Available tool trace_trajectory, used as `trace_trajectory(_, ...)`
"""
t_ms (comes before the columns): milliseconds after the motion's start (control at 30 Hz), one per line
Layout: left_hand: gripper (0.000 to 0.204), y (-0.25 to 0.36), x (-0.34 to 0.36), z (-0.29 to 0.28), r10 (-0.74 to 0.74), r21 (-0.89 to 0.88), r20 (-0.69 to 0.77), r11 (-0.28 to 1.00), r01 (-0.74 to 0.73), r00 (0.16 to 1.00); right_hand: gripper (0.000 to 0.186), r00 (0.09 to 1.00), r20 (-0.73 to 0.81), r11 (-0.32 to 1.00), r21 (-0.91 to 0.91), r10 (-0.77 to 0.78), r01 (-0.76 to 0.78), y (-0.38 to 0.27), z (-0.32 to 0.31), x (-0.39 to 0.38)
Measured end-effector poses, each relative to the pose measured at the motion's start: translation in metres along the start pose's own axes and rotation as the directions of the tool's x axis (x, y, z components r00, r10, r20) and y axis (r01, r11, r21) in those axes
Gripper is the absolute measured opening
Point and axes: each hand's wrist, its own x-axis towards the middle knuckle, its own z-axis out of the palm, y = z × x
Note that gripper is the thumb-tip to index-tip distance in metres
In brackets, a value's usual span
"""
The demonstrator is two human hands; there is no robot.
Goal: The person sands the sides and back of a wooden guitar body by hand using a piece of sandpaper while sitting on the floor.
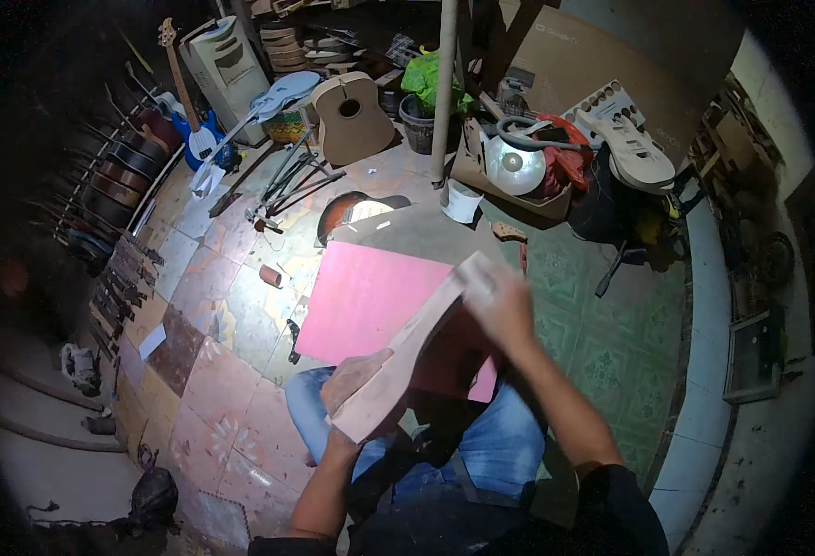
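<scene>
Wood of the guitar neck runs near-left to far-right across our lap, our left hand gripping its near end, our right hand pressed, blurred, on the far end.

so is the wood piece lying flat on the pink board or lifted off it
Lifted: both hands hold the wood piece tilted above the pink board, left hand low, right hand high.

The neck blank in my left hand is bare, unfinished wood, pale and matt. The pink board under it looks smooth and matt. My jeans are blue denim cloth. The floor is worn, patterned tile.
</scene>
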Motion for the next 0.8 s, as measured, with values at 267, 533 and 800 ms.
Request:
trace_trajectory(267, 0.034, 0.008, 0.007, 0.007, -0.021, 0.092, 0.038, 0.996, 0.018, 0.999, 0.033, 0.882, 0.147, 0.799, 0.378, 0.447, -0.468, 0.036, 0.001, 0.012)
trace_trajectory(533, 0.036, 0.011, 0.005, 0.01, -0.057, -0.016, -0.02, 0.998, 0.057, 0.998, 0.034, 0.983, 0.018, 0.973, 0.141, 0.182, -0.182, 0.039, 0.004, 0.004)
trace_trajectory(800, 0.022, -0.002, 0.006, -0.017, -0.142, 0.051, -0.016, 0.988, 0.143, 0.99, 0.039, 0.994, 0.106, 0.988, 0.156, -0.017, 0.0, -0.005, 0.004, 0.008)
